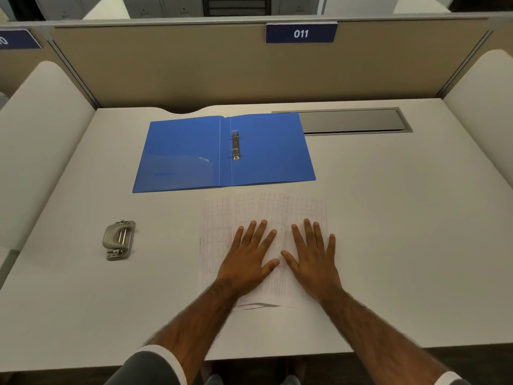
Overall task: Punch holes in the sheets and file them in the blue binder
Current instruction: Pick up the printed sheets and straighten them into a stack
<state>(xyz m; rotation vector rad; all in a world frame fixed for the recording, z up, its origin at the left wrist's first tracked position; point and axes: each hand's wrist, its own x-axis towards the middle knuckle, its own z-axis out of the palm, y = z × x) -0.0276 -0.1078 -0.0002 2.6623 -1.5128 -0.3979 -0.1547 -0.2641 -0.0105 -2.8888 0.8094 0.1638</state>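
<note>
White sheets (219, 218) with faint grid lines lie in the middle of the desk, near the front. My left hand (248, 255) and my right hand (313, 255) rest flat on them, palms down, fingers spread, holding nothing. The blue binder (180, 151) lies open just beyond the sheets, its metal ring clip (235, 145) beside the spine. A grey hole punch (119, 240) sits on the desk to the left of the sheets, apart from both hands.
The white desk (402, 218) has beige partition walls (194, 65) at the back and sides. A grey cable tray lid (352, 120) is set into the desk at the back right, partly under the binder's corner. A blue label reads 011 (301, 33).
</note>
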